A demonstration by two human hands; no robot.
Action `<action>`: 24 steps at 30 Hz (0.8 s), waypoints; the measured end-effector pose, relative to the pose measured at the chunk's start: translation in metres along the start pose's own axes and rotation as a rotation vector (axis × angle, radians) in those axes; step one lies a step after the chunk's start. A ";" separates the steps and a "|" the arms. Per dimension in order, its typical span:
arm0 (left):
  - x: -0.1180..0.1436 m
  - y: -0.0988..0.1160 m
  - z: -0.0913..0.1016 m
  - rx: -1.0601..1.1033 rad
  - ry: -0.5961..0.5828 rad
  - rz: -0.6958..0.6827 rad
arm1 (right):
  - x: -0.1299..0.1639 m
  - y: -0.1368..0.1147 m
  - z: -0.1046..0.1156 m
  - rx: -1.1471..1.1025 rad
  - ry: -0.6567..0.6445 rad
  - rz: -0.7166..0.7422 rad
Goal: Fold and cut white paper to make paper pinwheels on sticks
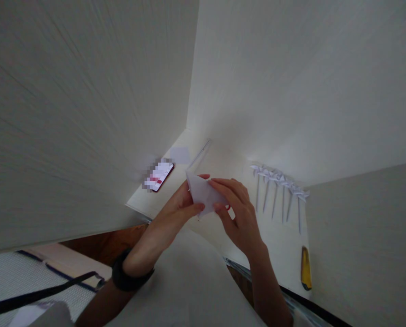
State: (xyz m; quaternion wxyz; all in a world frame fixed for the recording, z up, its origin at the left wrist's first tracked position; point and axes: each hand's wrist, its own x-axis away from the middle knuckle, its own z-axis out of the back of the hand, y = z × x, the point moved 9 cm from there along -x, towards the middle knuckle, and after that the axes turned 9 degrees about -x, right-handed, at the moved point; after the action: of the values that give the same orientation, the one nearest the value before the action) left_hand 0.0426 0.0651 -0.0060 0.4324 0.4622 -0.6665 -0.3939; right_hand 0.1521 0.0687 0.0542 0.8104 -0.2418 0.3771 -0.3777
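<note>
A folded piece of white paper is held above the white tabletop, its corner pointing up and to the left. My left hand is closed on its left side, thumb across the near face and the other fingers mostly hidden behind. On the right side, my right hand pinches the sheet between thumb and fingers. A small red bit shows beside the right thumb; I cannot make out what it is.
Left of the hands lies a lit phone, with a pale paper piece behind it. A thin white stick lies further back. Several folded paper shapes on sticks line the right wall, near a yellow cutter. White walls enclose the table.
</note>
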 end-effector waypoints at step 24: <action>-0.003 -0.014 0.000 -0.234 -0.025 0.163 | 0.014 0.064 0.005 -0.446 0.073 -0.590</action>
State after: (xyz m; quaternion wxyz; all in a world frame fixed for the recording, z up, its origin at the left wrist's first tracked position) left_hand 0.0469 0.0645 -0.0194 0.5054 0.3479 -0.6567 -0.4384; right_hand 0.1901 0.0963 0.0078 0.5802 -0.4972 0.3927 -0.5119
